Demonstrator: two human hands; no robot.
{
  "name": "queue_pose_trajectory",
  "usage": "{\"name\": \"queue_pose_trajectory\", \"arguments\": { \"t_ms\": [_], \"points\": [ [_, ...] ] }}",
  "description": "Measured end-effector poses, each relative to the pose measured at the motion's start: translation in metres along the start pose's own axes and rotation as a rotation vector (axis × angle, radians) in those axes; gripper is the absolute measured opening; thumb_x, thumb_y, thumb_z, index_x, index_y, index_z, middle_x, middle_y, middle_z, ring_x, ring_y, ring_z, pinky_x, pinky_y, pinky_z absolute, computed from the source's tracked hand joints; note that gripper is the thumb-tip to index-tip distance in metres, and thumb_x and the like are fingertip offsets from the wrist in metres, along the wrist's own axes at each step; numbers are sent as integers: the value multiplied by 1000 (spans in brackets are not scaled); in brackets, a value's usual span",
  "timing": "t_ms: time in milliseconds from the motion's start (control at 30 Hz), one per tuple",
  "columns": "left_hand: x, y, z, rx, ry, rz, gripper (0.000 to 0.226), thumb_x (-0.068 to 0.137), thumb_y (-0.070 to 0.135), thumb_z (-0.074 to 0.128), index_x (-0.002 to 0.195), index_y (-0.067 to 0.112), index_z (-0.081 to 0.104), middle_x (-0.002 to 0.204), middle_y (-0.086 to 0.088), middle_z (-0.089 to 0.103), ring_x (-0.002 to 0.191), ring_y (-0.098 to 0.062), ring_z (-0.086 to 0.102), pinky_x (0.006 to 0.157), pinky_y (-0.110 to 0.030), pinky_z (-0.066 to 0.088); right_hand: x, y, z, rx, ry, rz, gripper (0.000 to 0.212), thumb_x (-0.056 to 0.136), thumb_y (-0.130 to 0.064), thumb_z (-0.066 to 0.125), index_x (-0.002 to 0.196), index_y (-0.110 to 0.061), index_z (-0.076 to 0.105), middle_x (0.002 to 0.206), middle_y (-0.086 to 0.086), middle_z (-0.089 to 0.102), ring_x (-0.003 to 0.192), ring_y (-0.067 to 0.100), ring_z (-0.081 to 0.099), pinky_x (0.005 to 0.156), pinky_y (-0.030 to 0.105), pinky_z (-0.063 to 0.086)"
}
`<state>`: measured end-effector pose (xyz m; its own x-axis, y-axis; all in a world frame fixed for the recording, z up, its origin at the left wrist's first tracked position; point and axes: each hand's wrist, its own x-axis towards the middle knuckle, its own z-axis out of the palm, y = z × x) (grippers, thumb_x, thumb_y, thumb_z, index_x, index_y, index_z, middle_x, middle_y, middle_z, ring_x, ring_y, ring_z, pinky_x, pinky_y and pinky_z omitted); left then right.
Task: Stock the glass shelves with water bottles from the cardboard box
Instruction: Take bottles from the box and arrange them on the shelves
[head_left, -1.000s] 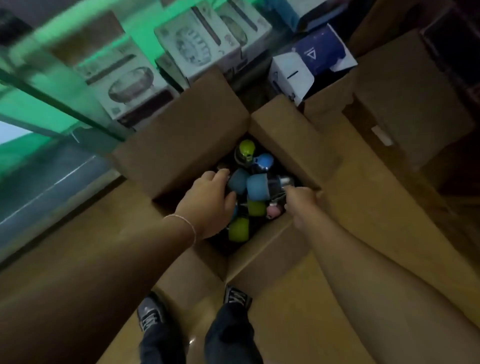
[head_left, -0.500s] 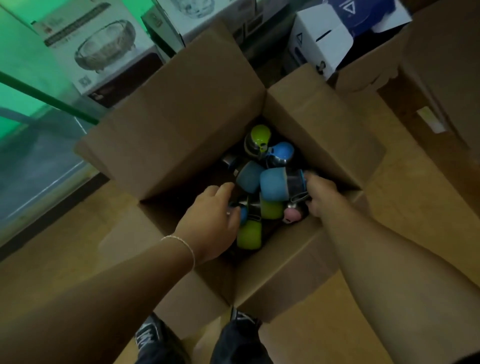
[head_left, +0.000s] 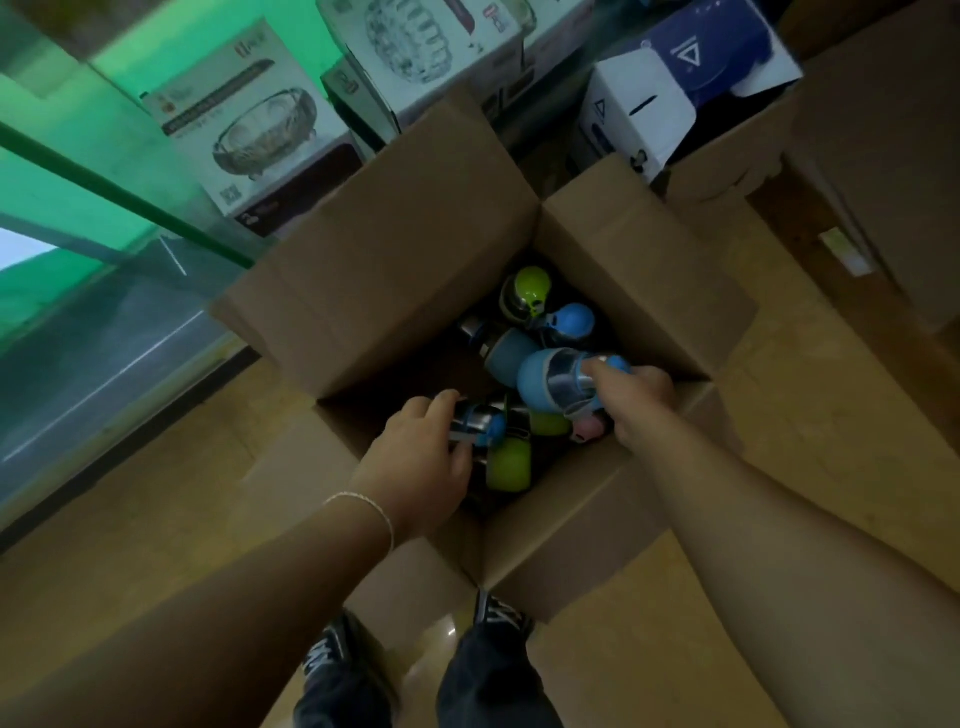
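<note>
An open cardboard box (head_left: 395, 270) stands on the floor below me, holding several small water bottles with green, blue and pink sleeves. Inside it, my left hand (head_left: 421, 457) grips a steel bottle with a blue cap (head_left: 480, 423). My right hand (head_left: 636, 400) grips the neck end of a light blue bottle (head_left: 545, 376) lying on top of the pile. A green bottle (head_left: 511, 465) lies between my hands and a green-capped one (head_left: 530, 288) sits at the far side. The glass shelves (head_left: 78, 171) run along the left.
Boxed glass bowls (head_left: 244, 130) and a white and blue carton (head_left: 660, 104) stand behind the box. More brown cartons (head_left: 883, 156) are stacked at the right. My shoes (head_left: 332, 654) are on the wooden floor just under the box's near corner.
Both hands have closed round bottles: the left took hold of the blue-capped steel one, the right lifted the light blue one a little. The camera has leaned closer over the box.
</note>
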<state>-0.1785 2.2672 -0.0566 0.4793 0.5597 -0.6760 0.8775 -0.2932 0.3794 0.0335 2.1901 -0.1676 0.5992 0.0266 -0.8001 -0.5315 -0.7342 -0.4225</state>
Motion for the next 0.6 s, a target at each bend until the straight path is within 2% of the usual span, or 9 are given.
{"name": "queue_pose_trajectory", "arguments": {
  "t_ms": [67,133,233,300,433,500,600],
  "points": [
    [-9,4,-13,5,7,12,60,97,37,45,150,24,21,140,-2,38,124,-20,44,101,-34,42,-21,-4,-6,-128,2,-111,44,74,-30,81,112,-10,67,98,7,69,64,15,63,37,17,42],
    [-21,8,-29,14,23,21,60,97,38,45,151,24,21,140,-2,38,124,-20,44,101,-33,42,-46,-10,-11,-196,-40,-141,45,75,-32,81,112,-16,63,98,4,66,67,14,63,39,20,46],
    [-41,15,-56,23,59,45,61,98,37,45,151,23,20,143,-3,37,128,-22,42,103,-36,41,-85,-21,-18,-248,-83,-219,51,68,-34,85,107,-19,56,100,3,63,76,22,67,57,39,61],
    [-57,17,-75,14,88,64,61,98,37,46,151,21,22,143,-5,38,129,-23,41,105,-38,40,-118,-32,-21,-304,-89,-296,51,68,-35,85,105,-22,53,99,-2,59,83,18,64,67,37,60],
    [-98,16,-114,5,145,107,62,97,36,48,151,20,23,143,-6,39,130,-23,41,105,-36,38,-193,-57,-31,-255,-84,-390,70,46,-50,78,108,-27,57,114,2,57,88,25,68,68,44,62],
    [-123,17,-136,-15,161,117,63,96,36,48,151,21,23,144,-5,39,129,-22,42,104,-35,39,-237,-73,-42,-238,-85,-454,66,53,-46,80,112,-29,57,116,1,56,92,20,65,69,41,62],
    [-166,21,-176,-28,188,154,64,95,39,49,151,21,22,147,-6,37,131,-22,41,105,-35,37,-305,-99,-61,-223,-60,-556,57,66,-37,83,116,-26,58,118,3,56,95,16,63,66,25,56]
  ]
}}
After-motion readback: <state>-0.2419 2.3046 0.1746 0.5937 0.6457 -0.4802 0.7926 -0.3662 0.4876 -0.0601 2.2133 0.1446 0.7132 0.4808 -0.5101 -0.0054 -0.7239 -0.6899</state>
